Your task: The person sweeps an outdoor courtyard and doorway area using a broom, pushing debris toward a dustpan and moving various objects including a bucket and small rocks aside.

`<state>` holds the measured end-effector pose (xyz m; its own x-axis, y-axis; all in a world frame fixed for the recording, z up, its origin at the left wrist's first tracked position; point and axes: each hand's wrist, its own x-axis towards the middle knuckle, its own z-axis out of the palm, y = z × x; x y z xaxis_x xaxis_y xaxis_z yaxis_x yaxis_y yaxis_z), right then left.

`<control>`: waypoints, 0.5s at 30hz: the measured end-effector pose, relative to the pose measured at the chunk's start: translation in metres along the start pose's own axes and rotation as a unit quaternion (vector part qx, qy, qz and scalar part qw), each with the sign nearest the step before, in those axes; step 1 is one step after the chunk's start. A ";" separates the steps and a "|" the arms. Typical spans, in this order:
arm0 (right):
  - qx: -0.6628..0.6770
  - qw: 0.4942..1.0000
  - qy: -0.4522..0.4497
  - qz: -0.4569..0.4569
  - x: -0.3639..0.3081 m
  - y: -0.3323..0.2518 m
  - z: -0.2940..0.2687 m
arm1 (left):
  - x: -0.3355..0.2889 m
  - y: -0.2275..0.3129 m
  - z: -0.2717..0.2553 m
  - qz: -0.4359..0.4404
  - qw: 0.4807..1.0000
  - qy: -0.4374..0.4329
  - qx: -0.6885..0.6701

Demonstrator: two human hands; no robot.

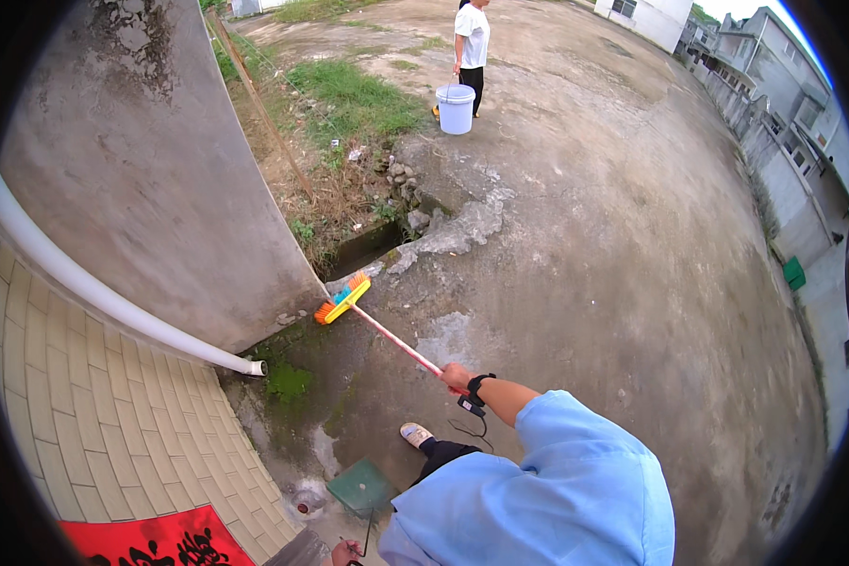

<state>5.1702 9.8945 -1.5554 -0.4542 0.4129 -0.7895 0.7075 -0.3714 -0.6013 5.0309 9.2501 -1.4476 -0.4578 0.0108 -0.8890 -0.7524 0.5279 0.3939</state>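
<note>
My right hand (457, 377) is closed round the red-and-white handle of a broom (347, 300), held out ahead to the left. Its yellow head carries orange and blue bristles and is near the wall's base, beside a concrete ditch; I cannot tell if it touches the ground. My left hand (345, 552), partly cut off at the lower edge, is closed at the thin dark handle of a green dustpan (362, 487). The dustpan is low beside my foot, next to the tiled wall. A black band and a small device with a cable are at my right wrist.
A white drainpipe (123, 300) runs down the tiled wall (113, 415), ending above mossy ground. A ditch (366, 247) with broken edges and stones lies ahead. Farther off, a person in a white shirt (473, 42) holds a white bucket (455, 109). A red banner (151, 538) is at lower left.
</note>
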 end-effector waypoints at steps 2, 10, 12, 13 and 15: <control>0.014 0.999 0.024 0.021 -0.003 0.019 0.007 | -0.020 0.013 0.010 0.038 0.997 -0.011 -0.059; 0.043 0.988 0.072 0.132 -0.101 0.229 -0.022 | 0.081 0.050 0.007 0.110 0.980 -0.149 0.078; -0.044 0.989 -0.015 0.143 -0.213 0.189 0.048 | 0.060 0.000 -0.068 0.070 0.996 -0.055 0.016; -0.020 0.985 -0.013 0.171 -0.245 0.205 0.049 | 0.066 0.005 -0.061 0.069 0.996 -0.051 0.028; 0.001 0.976 -0.005 0.217 -0.312 0.225 0.052 | 0.067 -0.004 -0.068 0.053 0.995 -0.049 0.071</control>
<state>5.4428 9.6386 -1.4506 -0.1168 0.2075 -0.9712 0.8334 -0.5115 -0.2095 4.9716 9.1912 -1.4931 -0.4784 0.1519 -0.8649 -0.6247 0.6333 0.4568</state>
